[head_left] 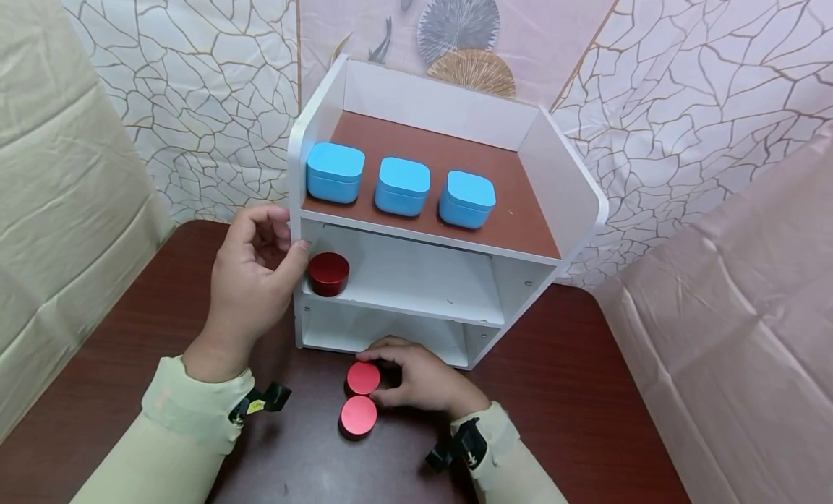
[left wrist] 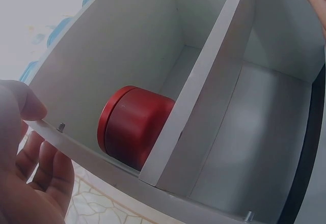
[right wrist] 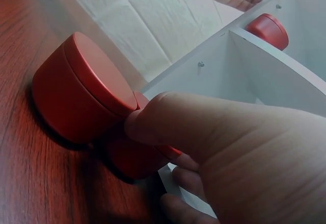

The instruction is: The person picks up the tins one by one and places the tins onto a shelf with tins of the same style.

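Note:
My right hand (head_left: 423,377) holds the farther of two round red tins (head_left: 363,377) on the table, thumb on its near side and fingers round the far side. A second red tin (head_left: 359,416) stands right in front of it, closer to me; both have flat lids. At the left panel of a white shelf unit (left wrist: 117,186), my left hand (head_left: 257,280) grips the front edge, thumb at the front and fingers curled at the outer side. Just right of that thumb, a third red tin (left wrist: 135,127) stands at the left end of the middle shelf.
Three blue lidded boxes (head_left: 403,186) stand in a row on the unit's brown top board (head_left: 520,222). Below the middle shelf is a low bottom compartment (head_left: 390,334). Patterned cloth (head_left: 215,77) hangs behind the dark red table (head_left: 566,417), with plain cloth at both sides.

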{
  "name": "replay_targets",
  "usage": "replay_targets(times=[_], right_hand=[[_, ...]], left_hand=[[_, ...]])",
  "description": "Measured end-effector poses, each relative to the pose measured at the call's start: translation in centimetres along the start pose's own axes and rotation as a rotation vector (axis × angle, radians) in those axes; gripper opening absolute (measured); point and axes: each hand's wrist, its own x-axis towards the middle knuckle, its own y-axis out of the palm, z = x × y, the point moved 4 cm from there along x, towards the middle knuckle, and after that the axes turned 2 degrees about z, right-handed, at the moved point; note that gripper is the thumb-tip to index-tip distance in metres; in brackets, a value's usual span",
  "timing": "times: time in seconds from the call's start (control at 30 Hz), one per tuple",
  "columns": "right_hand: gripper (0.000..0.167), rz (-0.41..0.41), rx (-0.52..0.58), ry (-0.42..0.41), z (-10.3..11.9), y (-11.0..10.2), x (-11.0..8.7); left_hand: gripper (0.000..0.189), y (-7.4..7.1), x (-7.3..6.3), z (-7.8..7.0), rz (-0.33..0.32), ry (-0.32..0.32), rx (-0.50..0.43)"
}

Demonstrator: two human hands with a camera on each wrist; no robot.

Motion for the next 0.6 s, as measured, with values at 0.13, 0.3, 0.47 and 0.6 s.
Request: replay_targets(times=[0.13, 0.3, 0.47, 0.6], right_hand=[[0.058, -0.001, -0.003, -0.003, 0.16, -0.01, 0.03], [0.059, 0.002, 0.004, 0.001, 0.30, -0.03, 0.04], [0.060, 0.005, 0.010, 0.009, 0.29, -0.01, 0.02], [0.060, 0.003, 0.008, 0.007, 0.17, 0.06, 0.05]], left_hand=[[0.037, 0.01, -0.03, -0.01, 0.000, -0.002, 0.002], [0.037, 0.00, -0.03, -0.01, 0.000, -0.002, -0.003], [0.038, 0.00, -0.03, 0.02, 0.003, -0.001, -0.002], [0.038, 0.01, -0.04, 0.03, 0.004, -0.002, 0.000]])
